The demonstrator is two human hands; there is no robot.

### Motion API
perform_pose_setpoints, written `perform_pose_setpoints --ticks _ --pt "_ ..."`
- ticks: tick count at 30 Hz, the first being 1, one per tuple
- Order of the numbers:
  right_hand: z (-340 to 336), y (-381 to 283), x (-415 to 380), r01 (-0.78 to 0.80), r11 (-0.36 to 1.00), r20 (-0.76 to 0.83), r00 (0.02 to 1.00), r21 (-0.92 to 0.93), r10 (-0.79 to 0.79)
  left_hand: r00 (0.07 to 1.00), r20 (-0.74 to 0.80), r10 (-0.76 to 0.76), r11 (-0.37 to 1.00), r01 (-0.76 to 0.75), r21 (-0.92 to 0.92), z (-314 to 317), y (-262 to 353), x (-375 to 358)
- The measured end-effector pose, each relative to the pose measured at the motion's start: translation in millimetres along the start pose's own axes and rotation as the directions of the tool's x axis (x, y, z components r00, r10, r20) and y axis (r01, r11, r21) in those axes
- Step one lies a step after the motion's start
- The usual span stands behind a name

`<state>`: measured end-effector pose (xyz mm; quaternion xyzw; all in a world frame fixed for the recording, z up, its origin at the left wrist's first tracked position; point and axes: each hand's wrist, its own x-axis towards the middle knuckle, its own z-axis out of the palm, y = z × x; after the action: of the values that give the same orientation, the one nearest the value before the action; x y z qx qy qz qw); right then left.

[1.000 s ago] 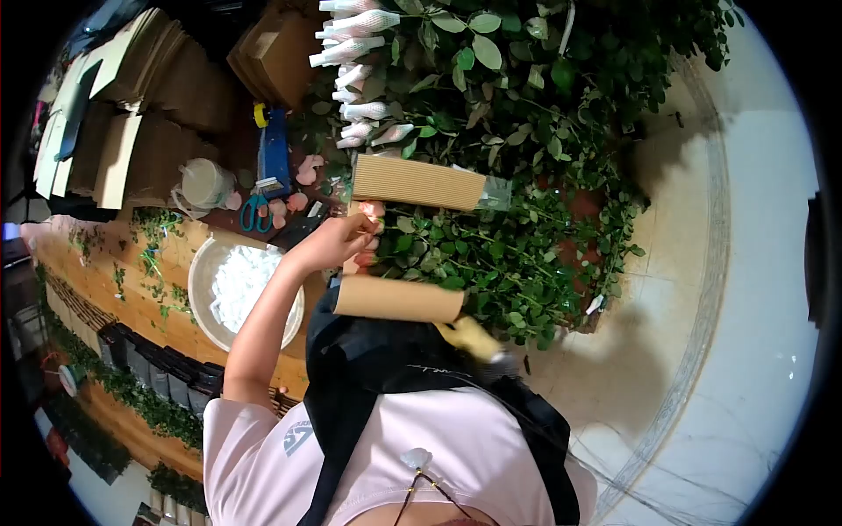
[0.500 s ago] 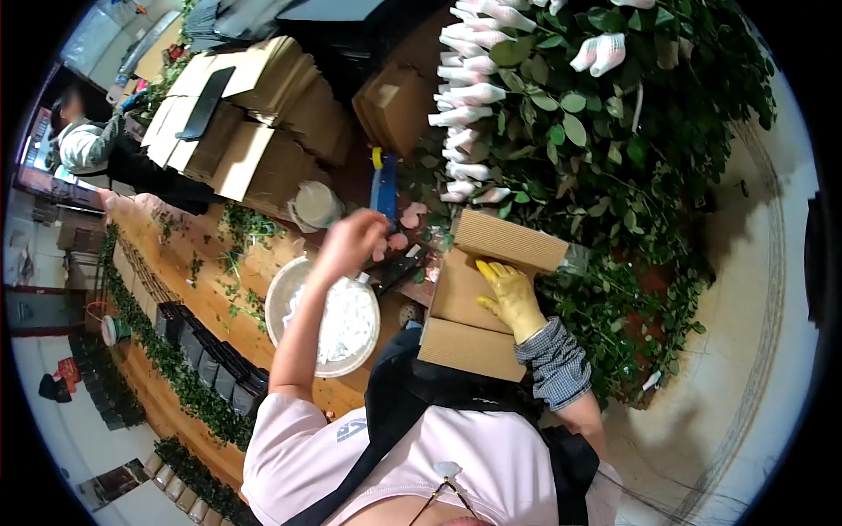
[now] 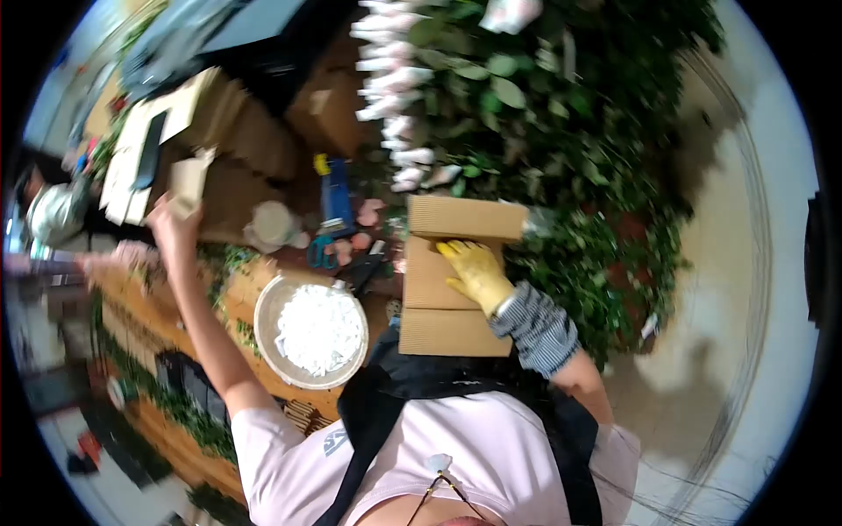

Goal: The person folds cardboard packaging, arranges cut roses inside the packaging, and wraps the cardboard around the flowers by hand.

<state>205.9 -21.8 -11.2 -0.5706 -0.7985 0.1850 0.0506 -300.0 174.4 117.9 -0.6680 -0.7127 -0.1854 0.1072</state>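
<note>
Card: the card (image 3: 424,285) lay just beyond the apron (image 3: 360,408), long axis running out from the body; two folds crossed it, one ribbed flap pointing away, the other toward the wearer.
Right grip: the gloved right hand (image 3: 478,274) pressed flat on the card's middle panel, fingers spread, clasping nothing.
Left grip: the bare left hand (image 3: 175,223) was well left of the card, at the cardboard stack (image 3: 250,131); blur hid whether it clasped anything.
In the way: the glove covered part of the middle panel; leaves (image 3: 579,289) crowded the card's right edge.
Left of card: a basin (image 3: 261,329) of white pieces (image 3: 320,329), then scissors (image 3: 319,253) and a blue dispenser (image 3: 336,206) farther out.
Beyond card: netted heads (image 3: 390,92) in a row.
</note>
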Motion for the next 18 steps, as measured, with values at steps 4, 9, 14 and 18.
perform_pose_setpoints --ticks 4,9,14,18 --pt "3.1 1.4 0.5 0.001 1.0 -0.039 0.999 -0.016 -0.002 0.957 0.259 -0.134 0.81 0.257 -0.528 -56.5 106.0 -67.4" --pt "50.0 3.4 13.9 -0.129 0.978 -0.151 0.983 -0.162 0.105 0.184 0.732 0.656 0.419 0.717 -0.557 82.0 149.4 -167.6" --pt "9.3 -13.1 9.9 -0.117 0.959 0.185 0.969 -0.257 0.167 0.333 0.841 0.426 0.414 0.755 -0.508 106.0 265.4 -217.8" --pt "-37.4 4.4 -25.0 -0.156 0.903 0.097 0.987 0.401 0.127 0.739 0.55 0.389 0.529 0.31 -0.79 130.5 271.4 -251.8"
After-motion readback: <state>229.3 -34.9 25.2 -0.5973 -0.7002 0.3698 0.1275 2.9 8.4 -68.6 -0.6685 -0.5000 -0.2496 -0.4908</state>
